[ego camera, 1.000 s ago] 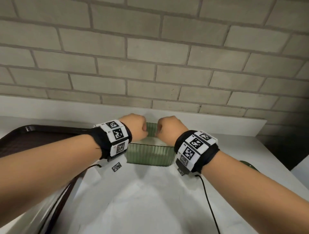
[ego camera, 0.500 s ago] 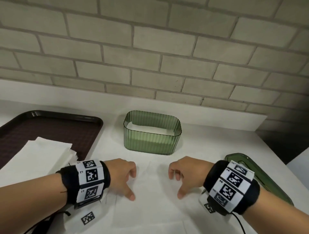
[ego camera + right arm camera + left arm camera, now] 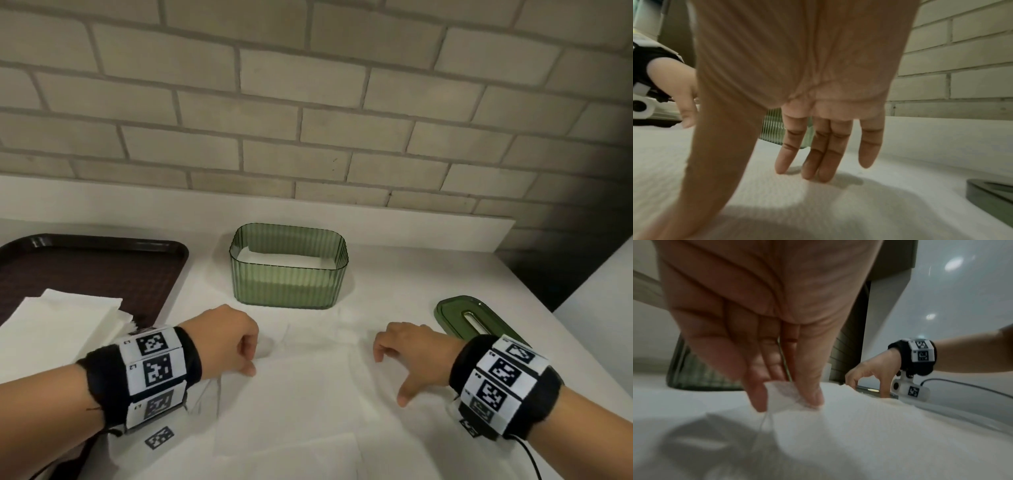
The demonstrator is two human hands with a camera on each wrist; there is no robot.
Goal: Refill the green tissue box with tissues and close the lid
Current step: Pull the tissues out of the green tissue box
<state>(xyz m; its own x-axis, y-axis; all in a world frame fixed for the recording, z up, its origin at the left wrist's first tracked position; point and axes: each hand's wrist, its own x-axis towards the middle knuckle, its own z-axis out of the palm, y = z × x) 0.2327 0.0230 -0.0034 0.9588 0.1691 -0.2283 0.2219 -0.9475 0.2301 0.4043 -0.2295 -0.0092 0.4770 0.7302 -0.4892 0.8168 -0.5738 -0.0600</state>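
Observation:
The green tissue box (image 3: pixel 287 274) stands open at the back of the white counter, with white tissues lying low inside. Its green slotted lid (image 3: pixel 476 317) lies flat to the right, also seen in the right wrist view as the lid (image 3: pixel 995 196). A white tissue sheet (image 3: pixel 308 387) is spread on the counter before the box. My left hand (image 3: pixel 251 359) pinches a fold of this tissue (image 3: pixel 783 395) between thumb and fingers. My right hand (image 3: pixel 388 380) rests on the sheet's right part, its fingers (image 3: pixel 826 162) straight and touching it.
A brown tray (image 3: pixel 92 263) sits at the left with a stack of white tissues (image 3: pixel 61 325) on its near part. A brick wall with a low white ledge (image 3: pixel 411 219) runs behind the box. The counter's right edge (image 3: pixel 582 294) drops off beyond the lid.
Both hands have come out of the box and back toward me, down onto the spread tissue. The left hand's fingers have closed on a fold of it.

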